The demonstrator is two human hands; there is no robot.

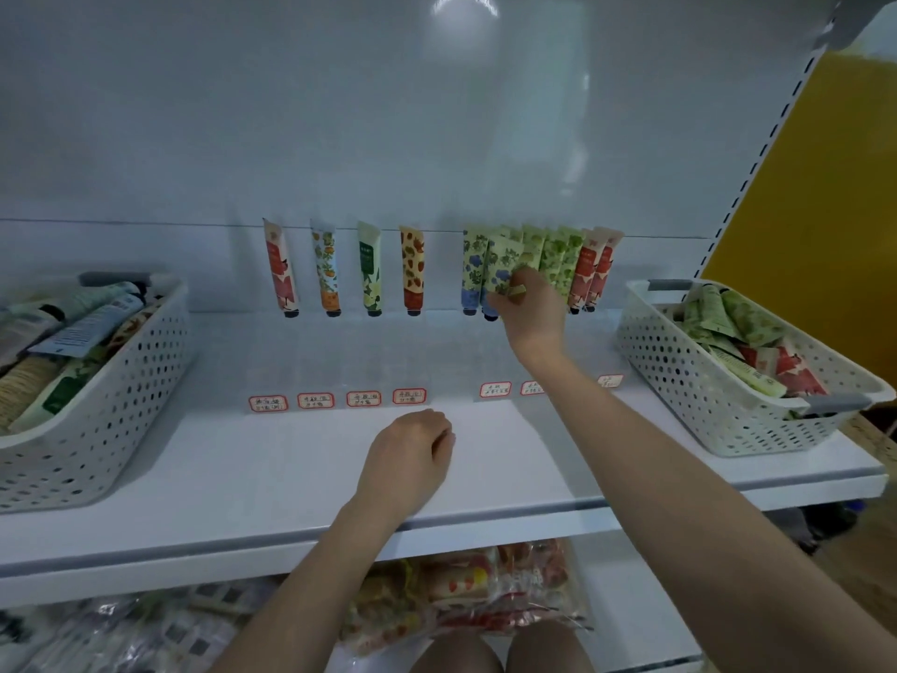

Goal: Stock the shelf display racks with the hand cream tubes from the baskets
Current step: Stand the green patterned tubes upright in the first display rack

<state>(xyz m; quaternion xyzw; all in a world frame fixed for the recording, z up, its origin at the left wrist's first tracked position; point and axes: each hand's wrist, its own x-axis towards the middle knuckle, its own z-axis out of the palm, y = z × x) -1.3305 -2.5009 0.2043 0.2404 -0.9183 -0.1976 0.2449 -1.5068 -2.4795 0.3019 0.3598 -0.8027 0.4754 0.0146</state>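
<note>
Nearest, lower level: packets [466, 590] of snacks in clear wrap, below the white shelf [291, 478].

On the shelf, front centre: left hand [407, 459], knuckles up, fingers loosely curled under, holding nothing, resting on the board.

Just behind it: a row of red-edged labels [364, 398] with handwriting too small to read, fixed to the front of clear racks [340, 366].

Shelf, left end: left basket [97, 405], white, perforated, tilted, holding mixed tubes [87, 327] lying flat.

Shelf, right end: right basket [704, 381], same kind, holding green and red loose tubes [747, 327] in a heap.

Right of centre, over the racks: right hand [526, 308], arm stretched forward, fingertips pinching a blue tube [502, 264] by its lower half. The tube stands cap down, touching a second one like it on its left.

Rear of racks, left group: four single tubes [370, 269], spaced apart, caps down, leaning on the back panel [437, 138].

Rear, right group: green tubes [558, 259] packed together, then red tubes [589, 274] beside them.

Far right: yellow wall [825, 187].
</note>
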